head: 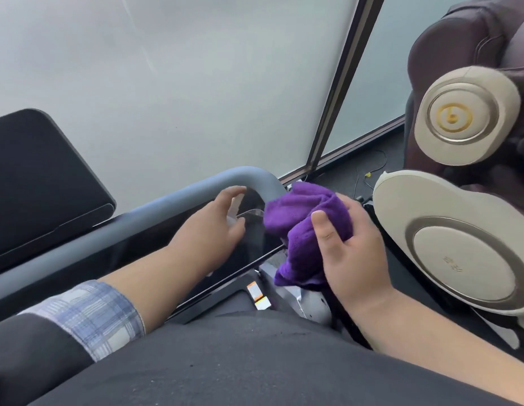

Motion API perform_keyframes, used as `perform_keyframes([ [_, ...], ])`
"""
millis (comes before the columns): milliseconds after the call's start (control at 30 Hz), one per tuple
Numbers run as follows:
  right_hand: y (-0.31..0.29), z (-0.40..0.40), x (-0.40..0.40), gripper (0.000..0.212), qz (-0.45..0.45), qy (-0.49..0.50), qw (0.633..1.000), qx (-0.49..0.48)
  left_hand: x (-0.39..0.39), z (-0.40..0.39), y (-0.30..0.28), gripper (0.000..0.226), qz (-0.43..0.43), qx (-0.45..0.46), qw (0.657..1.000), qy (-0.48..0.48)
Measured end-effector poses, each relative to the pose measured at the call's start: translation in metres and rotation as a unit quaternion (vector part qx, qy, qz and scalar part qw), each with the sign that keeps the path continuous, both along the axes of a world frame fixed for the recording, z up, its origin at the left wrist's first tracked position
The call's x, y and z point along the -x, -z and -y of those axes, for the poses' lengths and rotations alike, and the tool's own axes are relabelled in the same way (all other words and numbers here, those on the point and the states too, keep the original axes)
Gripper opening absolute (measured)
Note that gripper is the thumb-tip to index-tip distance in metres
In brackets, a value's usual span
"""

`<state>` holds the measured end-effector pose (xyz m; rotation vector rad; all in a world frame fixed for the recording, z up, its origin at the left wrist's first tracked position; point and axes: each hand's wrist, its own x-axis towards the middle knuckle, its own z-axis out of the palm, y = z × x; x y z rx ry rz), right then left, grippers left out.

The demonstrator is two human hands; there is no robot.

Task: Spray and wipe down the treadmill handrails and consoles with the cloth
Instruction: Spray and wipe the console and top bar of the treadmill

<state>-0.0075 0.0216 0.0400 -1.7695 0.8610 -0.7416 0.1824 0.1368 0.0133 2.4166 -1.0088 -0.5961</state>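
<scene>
The grey treadmill handrail point(155, 212) runs from lower left up to a bend near the middle. My right hand point(351, 253) is shut on a bunched purple cloth point(301, 227), which touches the handrail just past the bend. My left hand point(214, 230) reaches under the rail beside the bend, fingers curled around a pale translucent spray bottle point(231, 220) that the hand mostly hides. A black console screen point(38, 186) stands at the left. Below the hands lies a glossy black panel point(252, 247).
A maroon and beige massage chair point(460, 118) crowds the right side, its round beige side panel point(460, 259) close to my right hand. Frosted glass point(181, 83) with a dark frame point(340, 92) fills the back. Cables point(369, 174) lie on the dark floor.
</scene>
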Motion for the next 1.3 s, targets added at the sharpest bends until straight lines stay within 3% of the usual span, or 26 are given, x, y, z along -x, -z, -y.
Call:
perform_keyframes([
  [67, -0.001, 0.016, -0.007, 0.039, -0.044, 0.012, 0.999, 0.014, 0.002, -0.015, 0.000, 0.050, -0.018, 0.011, 1.000, -0.021],
  [133, 0.009, 0.028, -0.017, 0.067, -0.186, -0.046, 0.981, 0.005, 0.004, -0.027, 0.001, 0.050, -0.035, 0.019, 0.999, -0.029],
  [200, 0.025, 0.031, -0.027, 0.090, -0.367, -0.134, 0.919, 0.052, 0.005, -0.037, 0.000, 0.051, -0.047, 0.023, 0.998, -0.033],
  [233, 0.032, 0.029, -0.032, 0.094, -0.421, -0.158, 0.890, 0.079, 0.006, -0.041, -0.001, 0.051, -0.052, 0.024, 0.998, -0.035],
  [300, 0.044, 0.024, -0.043, 0.091, -0.465, -0.154, 0.865, 0.109, 0.007, -0.050, -0.002, 0.050, -0.057, 0.026, 0.997, -0.041],
  [400, 0.053, 0.022, -0.062, 0.089, -0.485, -0.148, 0.846, 0.164, 0.004, -0.061, -0.001, 0.052, -0.063, 0.033, 0.996, -0.052],
  [567, 0.058, 0.034, -0.114, 0.094, -0.470, -0.156, 0.847, 0.194, 0.003, -0.079, 0.000, 0.052, -0.072, 0.034, 0.995, -0.061],
  [700, 0.050, 0.051, -0.154, 0.101, -0.471, -0.224, 0.826, 0.216, 0.005, -0.086, 0.002, 0.051, -0.073, 0.042, 0.994, -0.067],
  [800, 0.043, 0.064, -0.154, 0.104, -0.459, -0.264, 0.825, 0.200, 0.008, -0.085, -0.002, 0.051, -0.067, 0.041, 0.995, -0.061],
  [933, 0.043, 0.059, -0.127, 0.099, -0.457, -0.217, 0.847, 0.164, 0.011, -0.080, -0.006, 0.051, -0.065, 0.049, 0.996, -0.042],
  [1067, 0.052, 0.050, -0.105, 0.099, -0.471, -0.188, 0.847, 0.160, 0.010, -0.083, -0.005, 0.051, -0.061, 0.035, 0.997, -0.033],
  [1200, 0.057, 0.059, -0.128, 0.104, -0.461, -0.220, 0.838, 0.190, 0.007, -0.091, -0.004, 0.050, -0.066, 0.030, 0.996, -0.043],
  [1300, 0.050, 0.069, -0.161, 0.101, -0.451, -0.288, 0.806, 0.253, 0.007, -0.098, -0.006, 0.050, -0.067, 0.028, 0.996, -0.048],
])
